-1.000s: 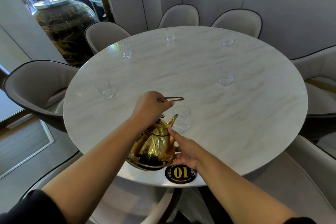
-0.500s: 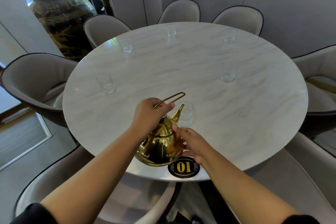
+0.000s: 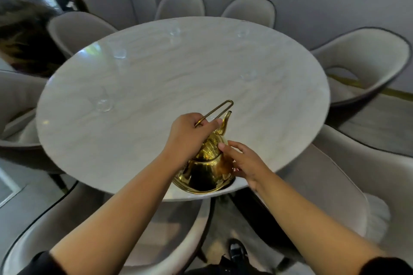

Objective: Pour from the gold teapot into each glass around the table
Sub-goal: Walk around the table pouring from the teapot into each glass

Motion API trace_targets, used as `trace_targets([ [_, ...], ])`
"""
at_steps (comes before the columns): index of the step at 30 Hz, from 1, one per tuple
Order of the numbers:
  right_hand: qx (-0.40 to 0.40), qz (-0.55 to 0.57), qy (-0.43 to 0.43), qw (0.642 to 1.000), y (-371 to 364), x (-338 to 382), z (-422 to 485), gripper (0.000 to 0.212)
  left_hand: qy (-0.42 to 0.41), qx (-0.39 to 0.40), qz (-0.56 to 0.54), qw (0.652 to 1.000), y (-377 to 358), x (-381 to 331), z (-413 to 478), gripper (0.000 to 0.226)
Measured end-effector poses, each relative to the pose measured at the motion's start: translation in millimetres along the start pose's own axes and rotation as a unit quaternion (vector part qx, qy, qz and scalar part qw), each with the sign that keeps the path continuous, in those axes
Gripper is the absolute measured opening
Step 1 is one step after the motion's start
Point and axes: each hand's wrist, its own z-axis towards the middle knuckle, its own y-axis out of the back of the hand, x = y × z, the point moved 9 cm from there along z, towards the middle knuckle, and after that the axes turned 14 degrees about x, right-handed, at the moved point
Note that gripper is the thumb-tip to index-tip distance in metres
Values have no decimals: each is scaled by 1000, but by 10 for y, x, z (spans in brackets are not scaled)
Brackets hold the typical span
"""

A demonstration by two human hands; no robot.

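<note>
Blur smeared everything compared with half a second before: my view had swung and the black number plaque had gone out of sight. My left grip (image 3: 190, 134) was closed round the wire handle (image 3: 216, 110), with the gold teapot (image 3: 205, 169) just under it at the desk's (image 3: 134, 140) near edge. My right grip (image 3: 243, 163) lay loosely spread against the pot's right side, thumb on the lid (image 3: 209, 149). The nearest glass was hidden, and the far glasses (image 3: 104, 105) were faint smudges.

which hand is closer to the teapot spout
Left. The left hand grips the handle, its thumb right beside the spout. The right hand sits lower, fingers against the teapot side, below the spout.
</note>
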Motion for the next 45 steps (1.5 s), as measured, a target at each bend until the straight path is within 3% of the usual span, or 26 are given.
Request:
trace_targets([
  [3, -27, 16, 0, 1000, 147, -115, -267, 90, -23, 46, -6, 999, -266, -104, -52, 45],
  [15, -144, 57, 23, 988, 1141, -467, -1433, 89, -88, 170, -17, 981, -1568, -689, -243, 40],
  [18, -154, 57, 24, 986, 1447, -526, -1700, 98, -96, 171, -11, 980, -1911, -877, -311, 43],
  [26, -138, 64, 10, 988, 2274, -610, -2341, 75, -103, 127, -13, 986, -2785, -1416, -511, 48],
  [36, -96, 42, -20, 994, 3211, -608, -2674, 78, -76, 92, -53, 991, -3691, -1751, -452, 47],
  [39, -86, 33, -26, 995, 3496, -587, -2651, 64, -61, 95, -56, 992, -3949, -1784, -278, 47],
  [42, -70, 35, -39, 996, 3777, -563, -2530, 33, -55, 82, -62, 993, -4152, -1805, -43, 48],
  [45, -50, 51, -55, 996, 4085, -515, -2310, 30, -46, 64, -65, 995, -4336, -1800, 258, 48],
])
